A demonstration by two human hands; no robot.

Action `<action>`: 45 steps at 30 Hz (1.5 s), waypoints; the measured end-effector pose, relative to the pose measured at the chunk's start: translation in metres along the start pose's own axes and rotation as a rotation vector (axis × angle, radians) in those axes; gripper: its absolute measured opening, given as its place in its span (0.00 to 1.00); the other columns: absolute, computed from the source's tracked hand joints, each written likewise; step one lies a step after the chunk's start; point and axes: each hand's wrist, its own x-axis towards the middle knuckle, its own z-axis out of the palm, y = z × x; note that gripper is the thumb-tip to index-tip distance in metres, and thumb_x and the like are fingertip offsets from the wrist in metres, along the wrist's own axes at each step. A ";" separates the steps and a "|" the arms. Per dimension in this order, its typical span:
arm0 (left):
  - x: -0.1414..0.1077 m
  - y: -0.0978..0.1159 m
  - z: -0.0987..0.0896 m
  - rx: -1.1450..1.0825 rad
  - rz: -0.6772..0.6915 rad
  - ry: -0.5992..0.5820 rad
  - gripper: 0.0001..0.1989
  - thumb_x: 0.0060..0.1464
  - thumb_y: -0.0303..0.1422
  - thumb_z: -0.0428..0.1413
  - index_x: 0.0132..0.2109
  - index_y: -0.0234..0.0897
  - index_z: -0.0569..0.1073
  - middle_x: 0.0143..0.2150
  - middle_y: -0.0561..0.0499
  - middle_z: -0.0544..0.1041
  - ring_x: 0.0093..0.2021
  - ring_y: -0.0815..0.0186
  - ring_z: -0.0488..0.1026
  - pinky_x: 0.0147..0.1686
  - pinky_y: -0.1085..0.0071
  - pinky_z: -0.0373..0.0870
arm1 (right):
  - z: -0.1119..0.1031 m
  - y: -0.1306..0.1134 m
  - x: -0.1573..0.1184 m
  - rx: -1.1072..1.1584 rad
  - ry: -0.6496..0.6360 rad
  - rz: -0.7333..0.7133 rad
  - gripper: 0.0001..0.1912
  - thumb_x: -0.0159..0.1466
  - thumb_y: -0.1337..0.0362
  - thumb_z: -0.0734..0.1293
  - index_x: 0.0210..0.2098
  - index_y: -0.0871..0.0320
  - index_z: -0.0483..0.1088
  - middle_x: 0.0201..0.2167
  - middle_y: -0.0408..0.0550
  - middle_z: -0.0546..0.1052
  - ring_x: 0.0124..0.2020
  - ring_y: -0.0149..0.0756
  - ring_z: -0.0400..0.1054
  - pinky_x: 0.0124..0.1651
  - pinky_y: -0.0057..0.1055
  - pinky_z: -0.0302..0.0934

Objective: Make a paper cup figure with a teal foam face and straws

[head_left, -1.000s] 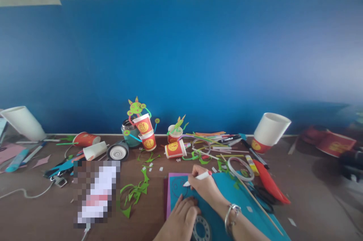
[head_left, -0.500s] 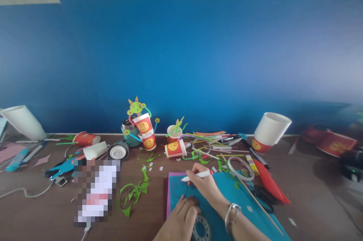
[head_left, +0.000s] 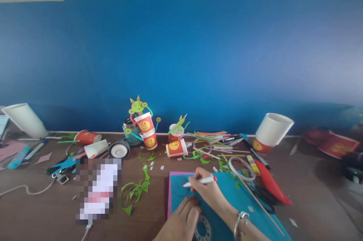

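The right hand (head_left: pixel 204 185) has its fingers closed round a white marker (head_left: pixel 200 182) with a red end, its tip at a face drawn on the blue paper (head_left: pixel 227 195), near that sheet's far left corner. The left hand (head_left: pixel 184 216) lies on the paper, fingers together and slightly bent, gripping nothing that shows, beside a grey tape roll (head_left: pixel 203 228). The paper lies at the near edge of the bench (head_left: pixel 136 229), right of the green scraps (head_left: pixel 138 188). Two stacked red cups (head_left: pixel 149 139) stand near the bench's far edge.
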 end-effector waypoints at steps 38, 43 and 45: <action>0.003 0.004 -0.006 -0.091 -0.039 -0.052 0.24 0.57 0.43 0.53 0.54 0.32 0.60 0.55 0.36 0.68 0.58 0.52 0.63 0.57 0.58 0.61 | 0.003 -0.004 -0.005 -0.238 0.016 -0.028 0.10 0.54 0.62 0.62 0.19 0.55 0.57 0.16 0.40 0.72 0.21 0.30 0.65 0.24 0.24 0.56; 0.001 0.004 -0.005 -0.093 -0.032 -0.041 0.24 0.57 0.44 0.52 0.54 0.32 0.60 0.54 0.37 0.69 0.58 0.53 0.63 0.57 0.58 0.61 | 0.003 -0.002 -0.006 -0.238 0.010 -0.016 0.10 0.54 0.63 0.62 0.19 0.54 0.57 0.15 0.39 0.72 0.20 0.30 0.64 0.24 0.24 0.56; 0.001 0.004 -0.004 -0.087 -0.032 -0.033 0.23 0.57 0.43 0.53 0.53 0.32 0.60 0.54 0.37 0.69 0.58 0.53 0.63 0.57 0.59 0.61 | 0.003 -0.001 -0.006 -0.228 0.008 -0.016 0.10 0.55 0.62 0.62 0.20 0.54 0.57 0.15 0.39 0.72 0.20 0.30 0.65 0.24 0.24 0.56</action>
